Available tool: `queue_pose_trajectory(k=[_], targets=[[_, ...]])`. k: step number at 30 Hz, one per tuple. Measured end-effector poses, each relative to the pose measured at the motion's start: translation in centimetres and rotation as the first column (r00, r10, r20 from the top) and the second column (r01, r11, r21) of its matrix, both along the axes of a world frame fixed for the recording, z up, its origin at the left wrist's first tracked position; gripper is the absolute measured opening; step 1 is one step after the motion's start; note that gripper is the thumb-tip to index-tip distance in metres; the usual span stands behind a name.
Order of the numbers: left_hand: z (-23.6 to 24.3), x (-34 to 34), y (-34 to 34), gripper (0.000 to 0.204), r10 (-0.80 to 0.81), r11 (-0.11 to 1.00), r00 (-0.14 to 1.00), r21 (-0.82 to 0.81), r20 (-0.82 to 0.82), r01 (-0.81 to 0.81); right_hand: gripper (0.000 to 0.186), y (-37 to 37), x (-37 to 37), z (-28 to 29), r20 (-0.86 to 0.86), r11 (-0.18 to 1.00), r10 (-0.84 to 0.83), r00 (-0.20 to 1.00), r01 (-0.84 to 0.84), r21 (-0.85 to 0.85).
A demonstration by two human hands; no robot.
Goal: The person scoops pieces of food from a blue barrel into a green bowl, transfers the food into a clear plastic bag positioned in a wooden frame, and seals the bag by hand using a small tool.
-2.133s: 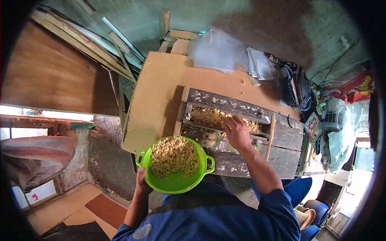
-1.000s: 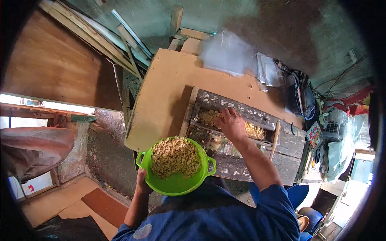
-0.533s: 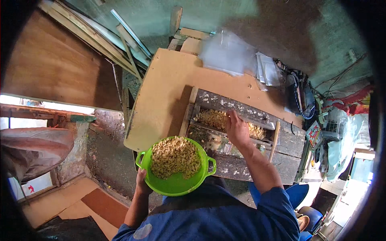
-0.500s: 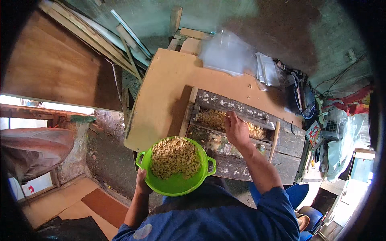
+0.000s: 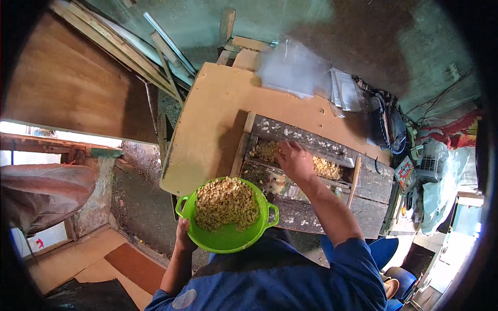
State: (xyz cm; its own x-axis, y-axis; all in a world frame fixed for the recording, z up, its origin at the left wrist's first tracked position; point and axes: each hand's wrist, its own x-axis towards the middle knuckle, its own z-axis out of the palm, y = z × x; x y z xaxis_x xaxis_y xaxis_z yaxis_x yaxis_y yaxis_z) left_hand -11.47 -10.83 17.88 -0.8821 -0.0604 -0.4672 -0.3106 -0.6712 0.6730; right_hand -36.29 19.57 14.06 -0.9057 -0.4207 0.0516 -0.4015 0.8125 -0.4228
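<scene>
My left hand [image 5: 184,233] grips the side of a round green plastic basin [image 5: 218,238], which holds a heap of small pale, flat pieces [image 5: 225,202]. Similar pieces [image 5: 327,168] fill a long narrow slot in a weathered wooden frame [image 5: 280,127] lying on the table. My right hand [image 5: 295,160] reaches into that slot, its fingers curved and slightly apart on the pieces; its fingertips are partly hidden. A pale wooden stick [image 5: 355,182] lies across the frame’s right part.
A tan tabletop [image 5: 207,119] carries clear plastic sheets [image 5: 290,70] and a dark bag [image 5: 386,124] toward the back. Planks [image 5: 124,46] lean at upper left beside a wooden panel [image 5: 78,88]. Blue containers [image 5: 399,280] and hanging plastic [image 5: 438,192] are at right.
Over two seconds the view has shifted slightly. In the last half second my right hand has moved left along the slot, fingers lowered onto the pieces. My left hand keeps hold of the basin.
</scene>
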Motion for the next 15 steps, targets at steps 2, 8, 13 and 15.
queue_pose_trajectory(k=[2, 8, 13, 15], targets=[[-0.1, 0.3, 0.0, 0.074, 0.023, 0.999, 0.999, 0.024, 0.025, -0.023, 0.02, -0.3, -0.2, -0.1, 0.038, 1.0, -0.018, 0.999, 0.017, 0.01], [0.3, 0.1, 0.4, 0.076, 0.068, 0.997, 0.993, -0.048, 0.091, -0.064, 0.015, 2.1, 0.3, 0.4, 0.055, 0.994, -0.052, 0.997, 0.057, -0.09], [0.0, 0.2, -0.2, 0.077, 0.046, 0.999, 0.998, 0.016, 0.047, -0.046, 0.013, 6.2, 1.4, 2.1, 0.145, 0.978, -0.195, 0.97, 0.204, -0.05], [0.0, 0.2, -0.1, 0.077, 0.059, 0.998, 0.996, 0.019, 0.06, -0.06, 0.014, 7.9, 1.7, 1.6, 0.089, 0.973, -0.232, 0.969, 0.231, 0.02]])
